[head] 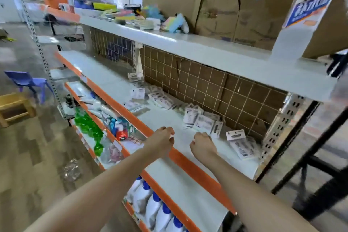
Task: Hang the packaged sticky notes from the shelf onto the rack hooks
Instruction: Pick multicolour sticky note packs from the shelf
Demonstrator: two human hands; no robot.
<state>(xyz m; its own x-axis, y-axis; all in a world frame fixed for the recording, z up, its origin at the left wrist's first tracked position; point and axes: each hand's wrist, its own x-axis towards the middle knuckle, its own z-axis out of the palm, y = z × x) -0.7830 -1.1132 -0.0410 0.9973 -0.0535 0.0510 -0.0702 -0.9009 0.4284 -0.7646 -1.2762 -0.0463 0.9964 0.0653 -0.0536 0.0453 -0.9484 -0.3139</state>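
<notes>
We see both arms stretched forward over the white middle shelf (169, 118) of a store rack with an orange front edge (190, 164). The left hand (163, 140) hovers above that orange edge, its fingers loosely curled with nothing in them. The right hand (202, 143) hangs over the shelf surface just to the right, fingers curled inward, also holding nothing that we can make out; its fingertips sit close to the nearest packets, though we cannot tell whether they touch.

The packaged sticky notes (203, 121) lie loose along the back of this shelf, in front of the wire grid panel (216, 84) that backs it. One cluster lies just beyond the right hand, another group (162, 100) further left along the back, and a further pile (241, 145) lies in the right corner near the perforated upright (282, 118). None of them hangs on the grid.

Above, the top shelf (207, 52) carries large cardboard boxes (226, 5) and a jumble of colourful stationery (131, 15). Below the middle shelf we find green bottles (88, 124) and white bottles with blue caps (154, 207). Off to the left on the floor stand a purple plastic chair (28, 83) and a small wooden stool (15, 107)
</notes>
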